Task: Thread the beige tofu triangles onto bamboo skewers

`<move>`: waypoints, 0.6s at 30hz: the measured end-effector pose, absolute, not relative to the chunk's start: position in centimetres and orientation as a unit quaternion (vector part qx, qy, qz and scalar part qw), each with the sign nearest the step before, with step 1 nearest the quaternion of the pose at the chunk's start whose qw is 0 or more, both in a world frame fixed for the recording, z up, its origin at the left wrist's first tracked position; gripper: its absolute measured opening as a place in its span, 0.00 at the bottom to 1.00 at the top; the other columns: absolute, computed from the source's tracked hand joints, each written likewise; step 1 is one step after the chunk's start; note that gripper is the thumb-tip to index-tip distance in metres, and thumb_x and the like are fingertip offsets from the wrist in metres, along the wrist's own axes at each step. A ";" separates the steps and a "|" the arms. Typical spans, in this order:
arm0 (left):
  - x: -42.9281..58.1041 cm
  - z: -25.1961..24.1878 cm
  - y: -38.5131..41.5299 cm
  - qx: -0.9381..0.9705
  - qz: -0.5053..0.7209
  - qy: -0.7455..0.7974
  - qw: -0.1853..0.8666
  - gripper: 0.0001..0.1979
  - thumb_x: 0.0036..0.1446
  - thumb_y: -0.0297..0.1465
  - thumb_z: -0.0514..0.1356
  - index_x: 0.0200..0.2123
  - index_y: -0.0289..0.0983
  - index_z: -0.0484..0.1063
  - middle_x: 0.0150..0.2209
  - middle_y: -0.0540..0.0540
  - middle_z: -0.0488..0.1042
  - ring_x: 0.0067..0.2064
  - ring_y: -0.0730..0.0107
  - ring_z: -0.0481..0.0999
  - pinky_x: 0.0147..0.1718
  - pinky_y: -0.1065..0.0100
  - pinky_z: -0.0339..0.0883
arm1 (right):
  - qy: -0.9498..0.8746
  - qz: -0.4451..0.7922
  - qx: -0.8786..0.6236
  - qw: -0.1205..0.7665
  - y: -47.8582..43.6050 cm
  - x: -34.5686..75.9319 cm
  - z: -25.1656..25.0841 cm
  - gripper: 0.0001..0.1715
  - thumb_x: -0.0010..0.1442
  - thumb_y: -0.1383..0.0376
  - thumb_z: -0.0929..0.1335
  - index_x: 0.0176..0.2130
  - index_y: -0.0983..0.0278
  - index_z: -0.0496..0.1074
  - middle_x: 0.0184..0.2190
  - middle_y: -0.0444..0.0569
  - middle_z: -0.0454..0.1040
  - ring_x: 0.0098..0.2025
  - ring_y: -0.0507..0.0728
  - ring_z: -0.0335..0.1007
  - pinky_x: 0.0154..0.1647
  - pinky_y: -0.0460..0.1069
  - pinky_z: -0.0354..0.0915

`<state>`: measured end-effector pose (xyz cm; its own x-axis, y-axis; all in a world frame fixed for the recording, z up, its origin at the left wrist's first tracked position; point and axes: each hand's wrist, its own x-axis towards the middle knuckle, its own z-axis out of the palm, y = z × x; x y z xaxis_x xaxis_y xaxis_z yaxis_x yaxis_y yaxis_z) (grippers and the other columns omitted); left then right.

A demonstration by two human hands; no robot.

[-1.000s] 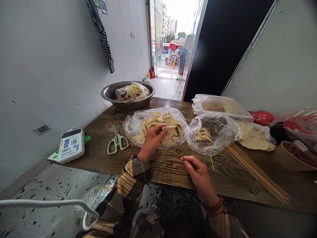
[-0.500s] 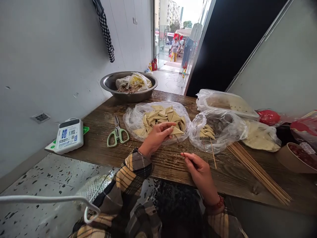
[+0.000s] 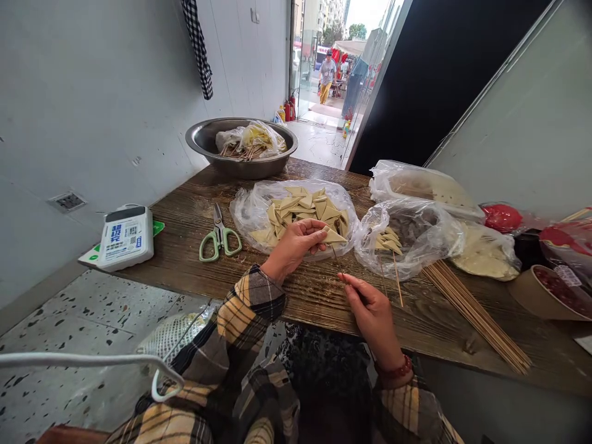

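My left hand [image 3: 298,245] pinches a beige tofu-skin triangle [image 3: 333,236] between thumb and fingers. Lower to the right, my right hand [image 3: 367,303] is closed on a thin wooden skewer [image 3: 338,260], whose upper end meets the triangle; whether it pierces it I cannot tell. Behind my left hand, many loose triangles [image 3: 296,206] lie piled on a spread clear plastic bag [image 3: 247,213]. To the right, a second clear bag [image 3: 428,240] holds triangles on skewers [image 3: 387,239], with stick ends poking out toward me.
Green-handled scissors [image 3: 220,240] and a white box [image 3: 126,239] lie on the left. A metal basin [image 3: 240,166] with bagged skewers stands at the back. On the right are a bundle of bare skewers [image 3: 478,317], a bowl of red contents [image 3: 550,295] and more plastic bags [image 3: 423,188].
The view has shifted slightly. Both hands keep their grips on the triangle and skewer, and the triangle is turned a little. A person outside the doorway has moved.
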<state>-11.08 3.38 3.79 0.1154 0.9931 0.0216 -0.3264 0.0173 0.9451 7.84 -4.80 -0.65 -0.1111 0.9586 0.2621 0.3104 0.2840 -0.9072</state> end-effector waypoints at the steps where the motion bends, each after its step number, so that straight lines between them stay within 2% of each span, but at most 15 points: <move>1: -11.1 3.8 3.4 0.441 0.545 0.379 0.604 0.20 0.43 0.36 0.70 0.36 0.32 0.72 0.25 0.51 0.71 0.23 0.80 0.71 0.18 0.77 0.53 | -0.655 0.354 -0.484 0.460 -4.8 7.8 -0.7 0.15 0.62 0.60 0.66 0.46 0.59 0.78 0.47 0.50 0.79 0.49 0.60 0.74 0.52 0.57 0.69; 18: -11.1 3.9 3.2 0.456 0.528 0.386 0.603 0.19 0.44 0.35 0.69 0.38 0.32 0.72 0.26 0.51 0.71 0.23 0.80 0.70 0.18 0.78 0.54 | -0.652 0.355 -0.491 0.456 -4.7 7.8 -0.4 0.16 0.62 0.61 0.66 0.47 0.59 0.78 0.47 0.50 0.78 0.49 0.61 0.74 0.52 0.58 0.69</move>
